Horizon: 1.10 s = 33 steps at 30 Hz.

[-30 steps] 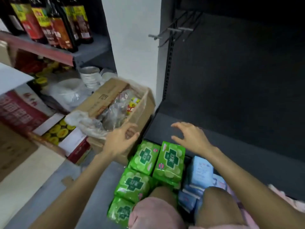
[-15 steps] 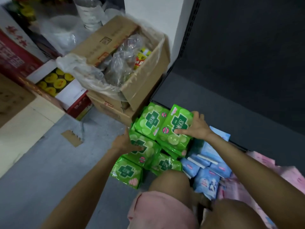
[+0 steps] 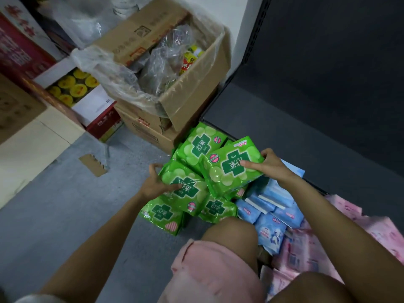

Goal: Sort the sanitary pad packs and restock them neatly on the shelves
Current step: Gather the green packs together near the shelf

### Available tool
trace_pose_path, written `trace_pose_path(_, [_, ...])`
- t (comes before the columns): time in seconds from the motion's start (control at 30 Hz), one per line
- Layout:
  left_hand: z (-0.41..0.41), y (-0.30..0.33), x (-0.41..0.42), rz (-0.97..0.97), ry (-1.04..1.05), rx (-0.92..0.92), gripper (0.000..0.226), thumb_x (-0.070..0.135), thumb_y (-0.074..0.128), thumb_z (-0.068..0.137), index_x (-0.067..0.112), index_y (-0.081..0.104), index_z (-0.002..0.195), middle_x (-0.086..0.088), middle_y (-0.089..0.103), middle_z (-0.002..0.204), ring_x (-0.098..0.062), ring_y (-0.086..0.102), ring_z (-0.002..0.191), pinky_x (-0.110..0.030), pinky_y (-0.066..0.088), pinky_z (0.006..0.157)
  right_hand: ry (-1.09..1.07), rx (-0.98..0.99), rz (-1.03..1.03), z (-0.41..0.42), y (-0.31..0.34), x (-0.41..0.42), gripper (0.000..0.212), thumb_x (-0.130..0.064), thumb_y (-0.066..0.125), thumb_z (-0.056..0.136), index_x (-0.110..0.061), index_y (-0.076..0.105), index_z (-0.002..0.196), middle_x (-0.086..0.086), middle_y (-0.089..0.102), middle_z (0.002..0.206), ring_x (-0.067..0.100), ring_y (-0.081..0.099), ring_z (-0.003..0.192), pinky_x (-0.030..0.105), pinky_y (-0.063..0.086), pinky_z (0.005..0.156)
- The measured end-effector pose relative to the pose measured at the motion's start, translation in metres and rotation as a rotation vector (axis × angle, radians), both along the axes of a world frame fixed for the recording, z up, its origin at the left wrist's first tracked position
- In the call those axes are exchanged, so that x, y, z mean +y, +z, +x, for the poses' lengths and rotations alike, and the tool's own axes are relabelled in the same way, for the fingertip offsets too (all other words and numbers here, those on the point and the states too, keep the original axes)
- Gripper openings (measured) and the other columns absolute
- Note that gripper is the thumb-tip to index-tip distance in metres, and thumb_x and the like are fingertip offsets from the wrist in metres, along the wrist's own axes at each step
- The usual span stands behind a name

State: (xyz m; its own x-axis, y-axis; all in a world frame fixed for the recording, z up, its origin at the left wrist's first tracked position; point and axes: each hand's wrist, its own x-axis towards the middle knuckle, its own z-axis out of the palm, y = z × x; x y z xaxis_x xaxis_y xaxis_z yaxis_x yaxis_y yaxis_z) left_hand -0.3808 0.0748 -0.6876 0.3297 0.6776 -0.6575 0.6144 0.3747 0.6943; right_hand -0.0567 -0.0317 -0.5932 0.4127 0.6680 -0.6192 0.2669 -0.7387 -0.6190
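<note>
Your right hand (image 3: 270,165) pinches the top glossy green plastic pad pack (image 3: 232,166), left hand (image 3: 156,182) grips another (image 3: 185,188) near-left on the floor heap; slick film, probably slips if lifted one-handed.

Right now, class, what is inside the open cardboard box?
The open cardboard box holds crumpled clear plastic bags and a yellow and red packet near its far side. Whatever lies beneath the plastic is covered, so it cannot be seen.
</note>
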Motion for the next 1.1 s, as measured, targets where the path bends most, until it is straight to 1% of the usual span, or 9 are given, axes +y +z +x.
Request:
trace_pose_path(0.2, [0.006, 0.017, -0.002, 0.119, -0.032, 0.042, 0.095, 0.05, 0.087, 0.055, 0.022, 0.041, 0.134, -0.003, 0.058, 0.12, -0.024, 0.061, 0.103, -0.046, 0.051, 0.093, -0.093, -0.053, 0.276, 0.003, 0.022, 0.007, 0.078, -0.037, 0.088, 0.059, -0.027, 0.043, 0.122, -0.003, 0.053, 0.125, 0.013, 0.053, 0.111, 0.026, 0.043, 0.089])
trace_pose_path(0.27, [0.004, 0.016, -0.004, 0.197, -0.072, 0.083, 0.105, 0.065, 0.082, 0.046, 0.024, 0.041, 0.134, -0.005, 0.054, 0.125, -0.024, 0.059, 0.105, -0.045, 0.051, 0.092, 0.031, -0.247, 0.369, 0.002, 0.045, 0.02, 0.083, -0.03, 0.088, 0.061, -0.028, 0.041, 0.13, -0.003, 0.051, 0.122, 0.013, 0.048, 0.11, 0.025, 0.037, 0.089])
trace_pose_path(0.37, [0.005, 0.014, -0.005, 0.295, -0.12, 0.17, 0.096, 0.05, 0.082, 0.063, 0.021, 0.034, 0.14, -0.009, 0.046, 0.127, -0.027, 0.054, 0.107, -0.041, 0.049, 0.093, 0.383, -0.632, 0.373, -0.021, 0.064, 0.04, 0.087, -0.024, 0.084, 0.064, -0.024, 0.037, 0.137, 0.009, 0.036, 0.137, 0.031, 0.039, 0.122, 0.037, 0.035, 0.103])
trace_pose_path(0.5, [0.008, 0.011, -0.006, 0.308, -0.159, 0.174, 0.094, 0.051, 0.08, 0.066, 0.022, 0.029, 0.139, -0.011, 0.058, 0.123, -0.029, 0.06, 0.103, -0.045, 0.051, 0.089, 0.629, -0.697, 0.332, -0.058, 0.046, 0.051, 0.093, -0.007, 0.078, 0.069, -0.024, 0.024, 0.143, 0.015, 0.0, 0.155, 0.038, 0.012, 0.14, 0.043, 0.029, 0.11])
trace_pose_path(0.67, [0.005, 0.025, -0.01, 0.36, -0.134, 0.146, 0.089, 0.045, 0.082, 0.068, 0.023, 0.031, 0.138, -0.006, 0.064, 0.116, -0.024, 0.064, 0.094, -0.042, 0.053, 0.084, 0.487, -0.55, 0.571, -0.043, 0.027, 0.045, 0.097, -0.033, 0.084, 0.067, -0.015, 0.029, 0.144, 0.007, 0.036, 0.147, 0.024, 0.029, 0.139, 0.037, 0.018, 0.116])
trace_pose_path(0.77, [-0.011, 0.052, -0.013, 0.406, -0.085, 0.064, 0.089, 0.044, 0.084, 0.065, 0.028, 0.033, 0.135, 0.002, 0.065, 0.109, -0.018, 0.067, 0.085, -0.044, 0.056, 0.08, 0.635, -0.629, 0.418, -0.031, 0.015, 0.045, 0.108, -0.043, 0.08, 0.069, -0.04, 0.009, 0.15, 0.007, 0.022, 0.155, 0.03, 0.012, 0.145, 0.056, 0.003, 0.116])
trace_pose_path(0.87, [-0.029, 0.099, -0.011, 0.434, -0.024, -0.102, 0.092, 0.054, 0.084, 0.055, 0.035, 0.036, 0.131, 0.01, 0.065, 0.106, -0.012, 0.069, 0.084, -0.045, 0.057, 0.077, 0.722, -0.657, 0.356, -0.027, 0.016, 0.046, 0.111, -0.042, 0.078, 0.072, -0.048, -0.005, 0.146, 0.011, 0.03, 0.146, 0.033, 0.027, 0.135, 0.054, 0.02, 0.113])
trace_pose_path(1.0, [-0.032, 0.173, 0.004, 0.538, 0.002, -0.291, 0.083, 0.054, 0.084, 0.053, 0.047, 0.039, 0.123, 0.015, 0.063, 0.109, -0.006, 0.067, 0.095, -0.036, 0.057, 0.08, 0.606, -0.712, 0.422, -0.026, 0.055, 0.041, 0.092, -0.043, 0.077, 0.067, -0.028, 0.027, 0.143, 0.003, 0.043, 0.136, 0.027, 0.04, 0.12, 0.04, 0.031, 0.098])
trace_pose_path(1.1, [-0.015, 0.238, 0.013, 0.69, -0.057, -0.437, 0.089, 0.066, 0.079, 0.055, 0.038, 0.038, 0.13, 0.026, 0.059, 0.115, 0.0, 0.061, 0.105, -0.018, 0.05, 0.082, 0.539, -0.76, 0.52, -0.014, 0.108, 0.021, 0.08, -0.046, 0.077, 0.063, -0.026, 0.042, 0.132, 0.0, 0.045, 0.131, 0.027, 0.047, 0.113, 0.039, 0.036, 0.093])
